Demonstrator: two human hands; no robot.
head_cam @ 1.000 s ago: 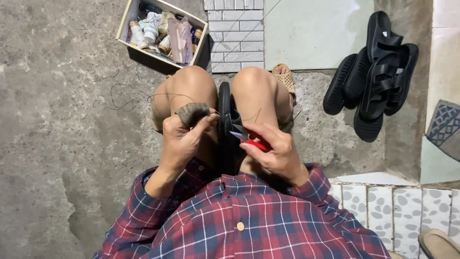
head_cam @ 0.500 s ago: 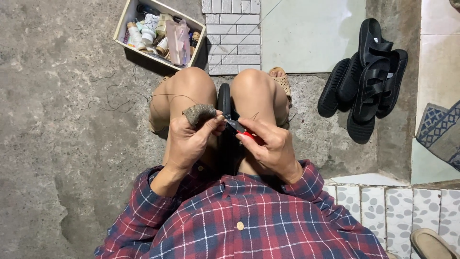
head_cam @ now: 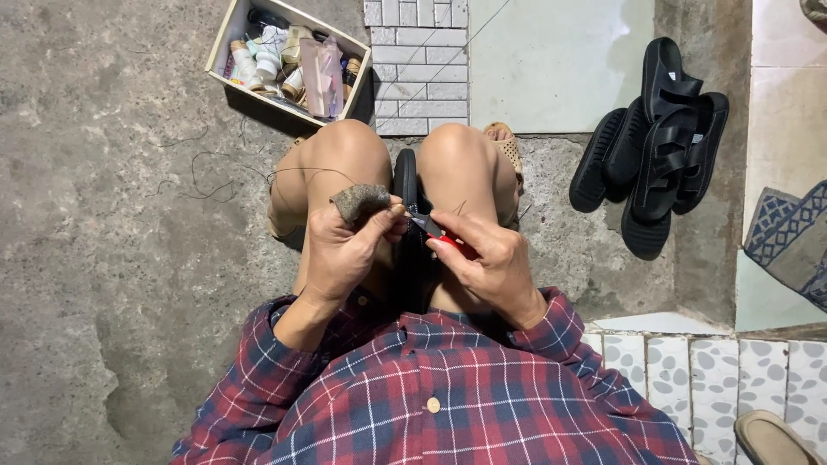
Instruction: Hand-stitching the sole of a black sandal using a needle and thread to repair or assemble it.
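Box of spools (head_cam: 289,58) sits ahead-left of knees; sandals (head_cam: 655,146) piled to the right; shoe (head_cam: 407,224) clamped between knees, left hand (head_cam: 345,250) and right hand (head_cam: 491,267) on it.

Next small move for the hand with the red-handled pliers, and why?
Probably a short pull away from the shoe. The right hand holds red-handled pliers with the tip at the edge of the black shoe clamped between the knees, while the left hand, with a grey pad over one finger, pinches at the same spot. What the tip grips is too small to tell.
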